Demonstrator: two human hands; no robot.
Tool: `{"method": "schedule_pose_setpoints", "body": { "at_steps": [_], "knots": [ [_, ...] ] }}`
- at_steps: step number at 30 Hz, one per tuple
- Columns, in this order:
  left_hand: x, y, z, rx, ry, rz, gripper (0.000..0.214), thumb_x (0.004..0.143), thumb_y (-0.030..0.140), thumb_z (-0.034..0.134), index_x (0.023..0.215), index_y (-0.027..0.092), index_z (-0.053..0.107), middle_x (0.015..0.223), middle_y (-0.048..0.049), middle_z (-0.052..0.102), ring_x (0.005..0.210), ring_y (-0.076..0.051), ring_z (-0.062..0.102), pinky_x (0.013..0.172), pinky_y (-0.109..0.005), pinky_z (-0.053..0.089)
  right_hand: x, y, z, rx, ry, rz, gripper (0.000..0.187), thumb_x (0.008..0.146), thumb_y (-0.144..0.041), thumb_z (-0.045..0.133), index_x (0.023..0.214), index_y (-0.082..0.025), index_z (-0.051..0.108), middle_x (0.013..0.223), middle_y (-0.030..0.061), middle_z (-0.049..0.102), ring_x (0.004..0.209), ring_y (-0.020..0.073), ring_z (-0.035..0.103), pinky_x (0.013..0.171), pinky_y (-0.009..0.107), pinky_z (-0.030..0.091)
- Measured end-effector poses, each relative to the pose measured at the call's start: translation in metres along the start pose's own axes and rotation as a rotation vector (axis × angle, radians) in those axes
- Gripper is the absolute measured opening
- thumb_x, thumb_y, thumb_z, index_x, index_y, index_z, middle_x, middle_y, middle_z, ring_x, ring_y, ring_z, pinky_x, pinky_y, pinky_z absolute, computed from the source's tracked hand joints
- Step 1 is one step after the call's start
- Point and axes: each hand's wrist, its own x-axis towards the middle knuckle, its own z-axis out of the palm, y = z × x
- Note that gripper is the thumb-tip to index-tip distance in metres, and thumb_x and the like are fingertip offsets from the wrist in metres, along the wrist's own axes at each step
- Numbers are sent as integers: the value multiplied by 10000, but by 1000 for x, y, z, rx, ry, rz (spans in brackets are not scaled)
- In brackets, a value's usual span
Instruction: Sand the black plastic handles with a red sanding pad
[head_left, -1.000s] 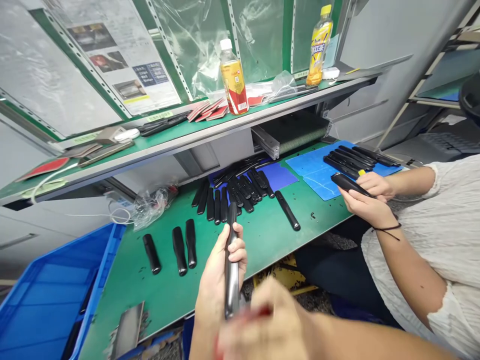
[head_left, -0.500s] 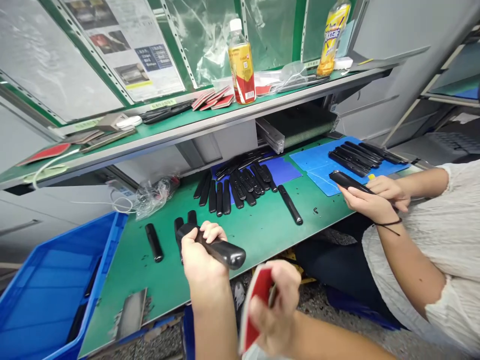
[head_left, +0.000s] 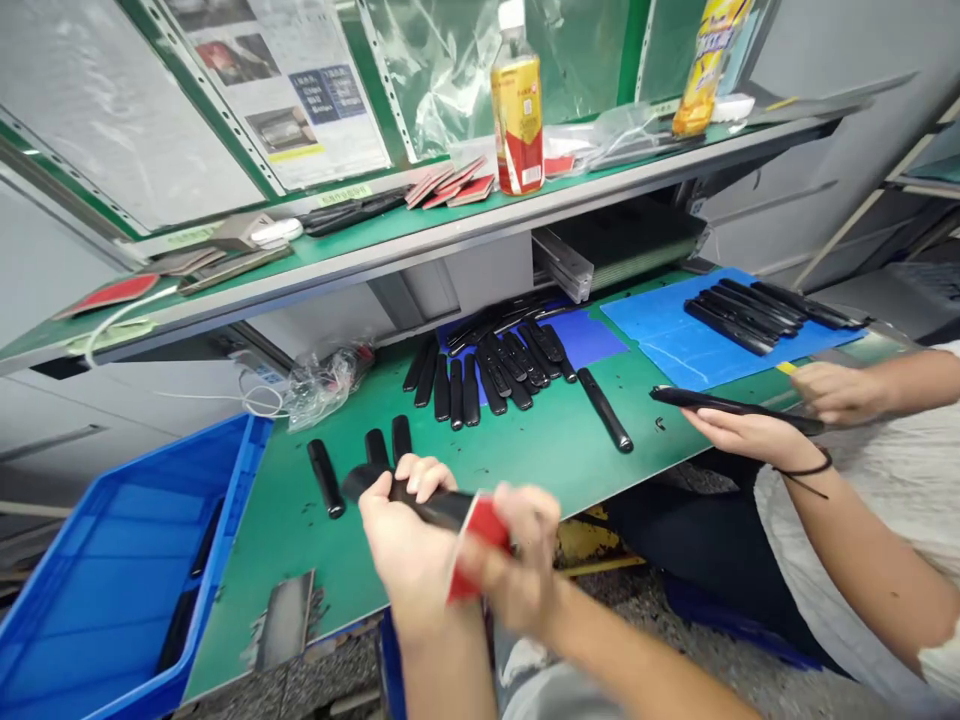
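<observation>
The left hand (head_left: 405,545) has its fingers (head_left: 424,475) curled tight around a black handle (head_left: 360,482). The fingertips wrap over the top of it and the thumb side is hidden under it. The handle lies almost flat, just above the near edge of the green bench (head_left: 525,470). Its round end points left and its other end points right.

The right hand (head_left: 517,570) is blurry. It is closed on a small red card (head_left: 476,545) and pinches it, but I cannot tell which fingers do the pinching. The card's top edge touches the right end of the handle, just beside the left hand. Both hands are close together, and both arms come up from the bottom of the view.

Half a second ago the right hand was lower, and the red card was well apart from the handle. Now the card is up against it. The left hand has kept its grip and has moved only a little. One second ago the handle stood up on end and pointed away - now it lies sideways.

Behind the hands, three short black pieces (head_left: 326,478) lie on the bench. Farther back there is a pile of black handles (head_left: 495,360). On the right, a co-worker's hand (head_left: 742,435) holds a long black piece (head_left: 720,405) near a blue mat (head_left: 675,340). A blue crate (head_left: 112,570) sits at the left - just beside the bench.
</observation>
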Motion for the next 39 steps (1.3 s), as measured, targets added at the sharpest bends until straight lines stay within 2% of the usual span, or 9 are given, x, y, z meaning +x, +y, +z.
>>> {"method": "schedule_pose_setpoints", "body": {
  "at_steps": [5, 7, 10, 18, 22, 26, 31, 35, 39],
  "knots": [
    [35, 69, -50, 503, -170, 105, 164, 971, 298, 477, 842, 196, 464, 723, 38, 523, 484, -20, 455, 424, -82, 380, 24, 28, -8, 149, 209, 360, 487, 1013, -219, 346, 1474, -337, 449, 1552, 43, 448, 1443, 256, 386, 1204, 594, 264],
    [68, 110, -82, 1153, -11, 372, 337, 946, 527, 446, 963, 209, 556, 851, -21, 630, 667, -111, 603, 613, -217, 536, 13, 34, -18, 203, 131, 420, 472, 1020, -289, 383, 1485, -361, 423, 1580, 18, 409, 1481, 252, 331, 1232, 587, 215],
    [129, 158, -120, 1473, 208, 523, 539, 798, 519, 686, 1227, 218, 558, 959, -61, 680, 683, -190, 635, 679, -345, 537, -18, 40, -20, 298, 18, 567, 446, 1009, -391, 434, 1453, -374, 468, 1578, 3, 412, 1488, 257, 319, 1241, 571, 230],
    [216, 163, -133, 2026, 270, 709, 517, 893, 382, 552, 1319, 91, 592, 1416, -249, 485, 1391, -439, 331, 1133, -578, 232, -35, 42, -9, 285, -11, 655, 449, 985, -440, 476, 1413, -327, 549, 1546, 36, 473, 1458, 269, 394, 1197, 489, 354],
    [217, 103, -106, 2166, 113, 714, 577, 979, 402, 362, 1421, 51, 476, 1524, -288, 340, 1439, -481, 188, 1117, -677, 134, -46, 33, -31, 317, 49, 663, 459, 968, -435, 506, 1419, -356, 536, 1454, 44, 584, 1265, 259, 612, 1018, 380, 557],
    [195, -73, -79, 2263, -463, 471, 402, 1003, 362, 400, 1329, 238, 600, 1363, -108, 603, 1276, -256, 521, 1098, -385, 359, -31, 49, -99, 300, 116, 344, 501, 950, -578, 441, 1393, -370, 549, 1251, 75, 718, 822, 220, 733, 546, 297, 599],
    [146, -277, -69, 2371, -588, 186, 500, 946, 420, 584, 1377, 177, 521, 1302, -133, 608, 1136, -277, 610, 987, -517, 481, 52, 104, -256, 117, 241, 215, 309, 1006, -443, 489, 1168, -234, 649, 1206, 58, 660, 1012, 216, 655, 840, 365, 583],
    [124, -289, -78, 2348, -554, 22, 434, 913, 333, 649, 1303, 161, 566, 1313, -128, 589, 1165, -284, 588, 996, -530, 478, 49, 112, -313, 41, 309, 194, 414, 1010, -501, 451, 1240, -199, 615, 1070, 53, 682, 866, 194, 691, 719, 337, 602],
    [89, -212, -96, 2177, -611, -127, 431, 965, 328, 538, 1359, 155, 514, 1006, -85, 657, 958, -203, 643, 836, -330, 527, -42, 73, -241, 14, 333, 190, 473, 944, -590, 469, 1369, -399, 553, 1090, 40, 731, 634, 203, 695, 401, 306, 555]
  ]
}}
